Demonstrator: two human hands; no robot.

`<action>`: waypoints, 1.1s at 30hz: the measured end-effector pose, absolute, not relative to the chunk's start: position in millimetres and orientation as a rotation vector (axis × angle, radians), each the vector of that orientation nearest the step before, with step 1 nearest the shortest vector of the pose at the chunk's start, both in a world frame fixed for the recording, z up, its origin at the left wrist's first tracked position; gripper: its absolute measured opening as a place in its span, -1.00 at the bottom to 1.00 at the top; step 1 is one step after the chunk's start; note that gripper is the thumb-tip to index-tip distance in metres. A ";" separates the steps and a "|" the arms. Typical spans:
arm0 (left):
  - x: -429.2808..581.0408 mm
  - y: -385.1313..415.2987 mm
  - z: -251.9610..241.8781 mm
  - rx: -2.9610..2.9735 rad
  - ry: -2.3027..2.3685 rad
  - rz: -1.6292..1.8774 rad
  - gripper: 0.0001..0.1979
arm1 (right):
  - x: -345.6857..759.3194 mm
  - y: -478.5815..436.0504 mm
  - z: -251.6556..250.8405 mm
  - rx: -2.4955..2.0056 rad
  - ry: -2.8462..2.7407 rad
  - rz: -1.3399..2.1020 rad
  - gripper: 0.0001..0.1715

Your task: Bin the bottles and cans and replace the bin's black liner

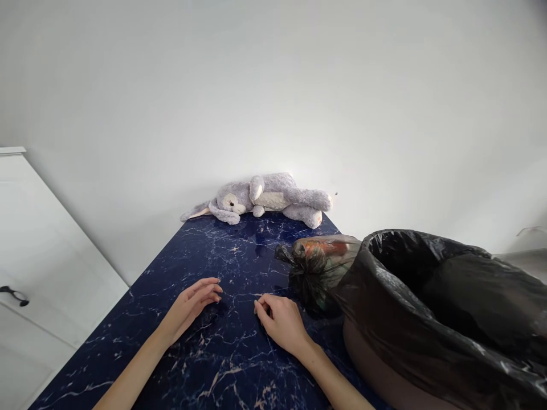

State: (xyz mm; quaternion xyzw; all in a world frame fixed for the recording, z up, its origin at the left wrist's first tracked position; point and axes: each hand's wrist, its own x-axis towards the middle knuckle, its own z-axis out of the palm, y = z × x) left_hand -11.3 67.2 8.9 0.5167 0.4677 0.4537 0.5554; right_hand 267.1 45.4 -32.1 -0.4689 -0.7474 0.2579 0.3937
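My left hand is held over the blue marbled table, its fingers stretched out and nothing in it. Across a short gap, my right hand has its fingers curled in toward the thumb, and I see no object in it. Closest to the right hand is a knotted black plastic bag, thin enough to show orange and green contents. To its right stands a brown bin with a black bin liner folded over its rim. What lies deep inside the bin is hidden.
A grey plush bunny lies on its side along the table's far edge, against the pale wall. On the left stands a white cabinet with a black handle.
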 end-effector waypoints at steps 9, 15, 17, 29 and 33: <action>-16.0 70.9 10.3 1.136 1.071 1.076 -0.61 | 269.0 46.5 -35.2 -1.174 -1.883 0.674 -0.64; -16.6 67.2 8.4 1.133 1.070 1.073 -0.63 | 269.6 44.9 -36.1 -1.140 -1.861 0.581 -0.61; -16.3 66.3 7.6 1.139 1.069 1.071 -0.63 | 269.9 43.8 -36.5 -1.141 -1.836 0.513 -0.59; -15.6 62.5 8.3 1.206 1.022 1.037 -0.65 | 293.8 42.4 -32.7 -1.383 -1.569 -0.167 -0.71; -17.3 65.0 6.6 1.204 1.010 1.027 -0.63 | 310.3 50.8 -35.4 -1.503 -1.502 -0.295 -0.60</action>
